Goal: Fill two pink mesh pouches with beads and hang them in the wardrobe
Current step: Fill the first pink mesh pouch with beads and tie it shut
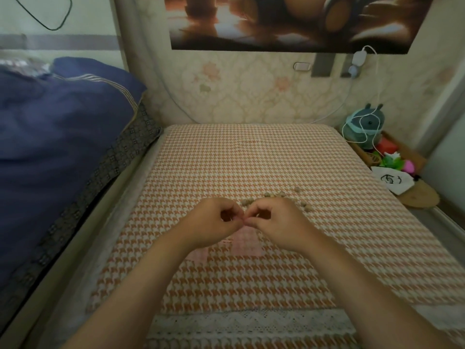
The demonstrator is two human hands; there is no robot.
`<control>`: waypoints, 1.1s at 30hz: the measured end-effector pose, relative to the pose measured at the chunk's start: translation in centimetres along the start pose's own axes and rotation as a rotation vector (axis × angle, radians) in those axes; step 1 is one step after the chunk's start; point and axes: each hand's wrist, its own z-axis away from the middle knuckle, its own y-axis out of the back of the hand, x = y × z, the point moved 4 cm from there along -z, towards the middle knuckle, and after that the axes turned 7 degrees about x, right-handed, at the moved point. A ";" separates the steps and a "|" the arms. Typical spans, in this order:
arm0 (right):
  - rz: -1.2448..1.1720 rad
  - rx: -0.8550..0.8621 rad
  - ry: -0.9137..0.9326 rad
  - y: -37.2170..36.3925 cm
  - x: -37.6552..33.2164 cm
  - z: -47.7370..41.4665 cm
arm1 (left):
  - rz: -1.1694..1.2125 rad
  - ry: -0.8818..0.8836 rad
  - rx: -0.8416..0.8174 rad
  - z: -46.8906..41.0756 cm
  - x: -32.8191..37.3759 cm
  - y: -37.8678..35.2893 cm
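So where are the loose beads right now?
Head view: the beads lie scattered on the houndstooth cloth just beyond the right hand, slightly right of centre, past the pink mesh pouch.

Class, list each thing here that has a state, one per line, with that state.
left hand: pinches the pink mesh pouch at its top.
right hand: pinches the same top.
pink mesh pouch: held at top, looks flat.
beads: loose, scattered on the houndstooth cloth.
white charger: plugged in.
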 end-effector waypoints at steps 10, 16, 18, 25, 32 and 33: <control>0.186 -0.171 -0.019 1.8 0.5 1.0 | -0.283 -0.254 -0.043 -0.1 1.6 -0.3; 0.203 -0.126 -0.009 1.9 0.9 0.8 | 0.098 -0.152 -0.015 0.3 1.2 -1.8; 0.103 -0.082 -0.006 1.9 0.8 0.8 | 0.241 -0.057 -0.053 0.4 0.6 -2.0; 0.146 -0.184 0.027 1.2 0.1 0.7 | -0.039 -0.097 -0.195 0.4 -0.5 -1.2; 0.227 -0.267 0.028 1.2 0.1 0.9 | -0.177 -0.205 -0.131 0.3 0.2 -0.4; 0.187 -0.273 0.027 1.1 0.1 1.0 | -0.150 -0.211 -0.132 0.4 0.2 -0.4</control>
